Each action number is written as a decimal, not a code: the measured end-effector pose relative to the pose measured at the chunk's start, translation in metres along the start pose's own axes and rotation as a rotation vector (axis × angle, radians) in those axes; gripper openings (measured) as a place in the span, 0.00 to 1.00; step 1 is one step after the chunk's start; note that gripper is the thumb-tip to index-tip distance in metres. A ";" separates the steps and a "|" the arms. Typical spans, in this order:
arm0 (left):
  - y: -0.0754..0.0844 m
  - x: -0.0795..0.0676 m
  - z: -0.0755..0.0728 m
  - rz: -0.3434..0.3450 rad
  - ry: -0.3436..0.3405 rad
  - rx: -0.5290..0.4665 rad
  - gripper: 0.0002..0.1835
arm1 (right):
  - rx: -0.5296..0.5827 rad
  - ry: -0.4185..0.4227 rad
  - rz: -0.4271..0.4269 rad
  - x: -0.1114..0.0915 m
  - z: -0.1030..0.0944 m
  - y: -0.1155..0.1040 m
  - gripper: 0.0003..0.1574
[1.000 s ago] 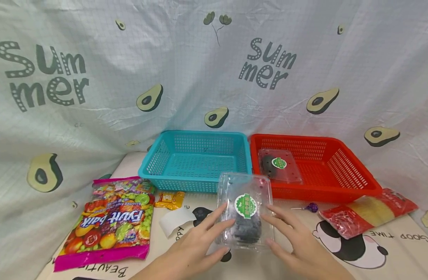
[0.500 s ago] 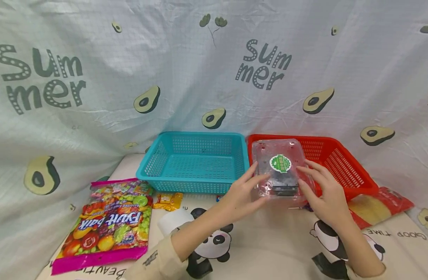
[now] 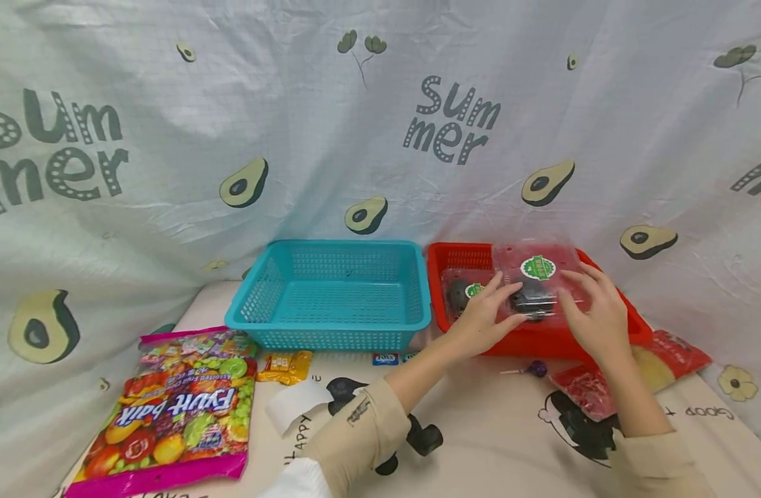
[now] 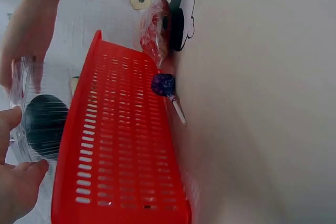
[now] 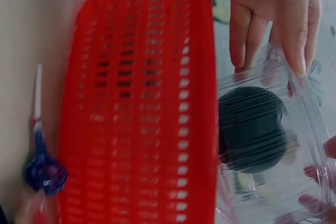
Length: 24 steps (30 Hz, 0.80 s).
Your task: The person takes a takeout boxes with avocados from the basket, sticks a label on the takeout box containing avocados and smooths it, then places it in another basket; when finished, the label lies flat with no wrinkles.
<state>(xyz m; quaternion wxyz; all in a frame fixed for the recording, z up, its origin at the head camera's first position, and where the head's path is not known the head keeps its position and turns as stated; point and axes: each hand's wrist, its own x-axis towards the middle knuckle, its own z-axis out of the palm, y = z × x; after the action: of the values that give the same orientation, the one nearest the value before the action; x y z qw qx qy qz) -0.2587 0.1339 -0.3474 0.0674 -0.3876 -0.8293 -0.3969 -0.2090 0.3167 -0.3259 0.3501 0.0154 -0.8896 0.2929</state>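
A clear plastic clamshell box (image 3: 538,268) with a round green label is held above the red basket (image 3: 511,344). Through its wall shows a dark, round thing (image 5: 252,129). My left hand (image 3: 488,315) grips the box's left side, thumb low and fingers on top. On the opposite side my right hand (image 3: 598,308) grips it the same way. Both wrist views show the box beyond the basket's rim, between the hands. A second clear box (image 3: 458,290) with the same green label lies inside the red basket at the left, partly covered by my left hand.
The turquoise basket (image 3: 331,337) stands left of the red one. A large fruit candy bag (image 3: 169,408) lies far left, near an orange packet (image 3: 285,366) and white paper (image 3: 298,402). A lollipop (image 3: 536,369) and a red noodle-like packet (image 3: 657,366) lie before the red basket.
Both hands have carried the box from the table's middle, rightward and away from me, over the red basket. The second box, hidden behind it half a second ago, shows again.
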 end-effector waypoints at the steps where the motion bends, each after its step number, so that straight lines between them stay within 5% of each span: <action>1: 0.000 0.004 0.004 -0.010 -0.008 0.002 0.30 | -0.004 -0.001 0.005 0.001 0.001 0.005 0.20; 5: -0.002 0.016 0.017 -0.035 -0.092 0.045 0.30 | -0.038 -0.042 0.057 0.005 0.001 0.024 0.21; 13: 0.000 0.025 0.025 -0.074 -0.428 0.221 0.36 | -0.139 -0.184 0.179 -0.001 -0.003 0.059 0.25; 18: 0.003 0.028 0.029 -0.116 -0.496 0.379 0.36 | -0.149 -0.320 0.159 -0.001 -0.003 0.063 0.28; 24: 0.004 0.025 0.035 -0.136 -0.480 0.548 0.36 | -0.203 -0.474 0.185 0.003 0.000 0.063 0.34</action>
<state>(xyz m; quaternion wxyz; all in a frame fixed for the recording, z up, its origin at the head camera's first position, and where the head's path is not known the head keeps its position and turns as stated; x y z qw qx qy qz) -0.2664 0.1754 -0.3583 -0.0543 -0.3815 -0.9207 -0.0616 -0.2260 0.3692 -0.3562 0.1036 -0.0331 -0.9692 0.2210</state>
